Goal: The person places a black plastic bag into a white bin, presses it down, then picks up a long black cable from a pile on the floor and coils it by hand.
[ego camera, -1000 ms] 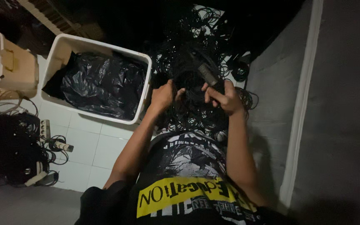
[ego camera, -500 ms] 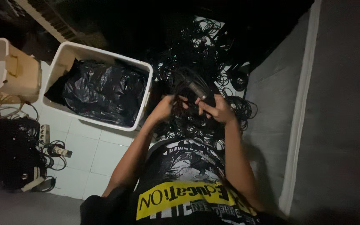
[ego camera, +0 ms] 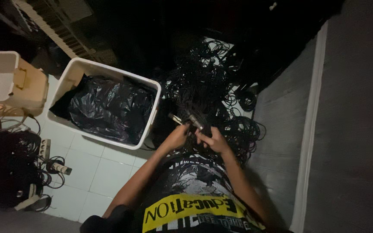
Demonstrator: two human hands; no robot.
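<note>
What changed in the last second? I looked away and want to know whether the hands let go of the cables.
No. Both hands, left hand and right hand, still grip the black cables and have drawn in nearer the body. A cable plug now sticks up between them. The white bin with its black bag stayed put.

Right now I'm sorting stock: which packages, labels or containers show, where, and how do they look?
White rectangular plastic bin, left of hands, lined with black plastic bag.
Cream open-lidded plastic box, far left.
Yellow printed band on black shirt, bottom centre.
No screens.
</note>
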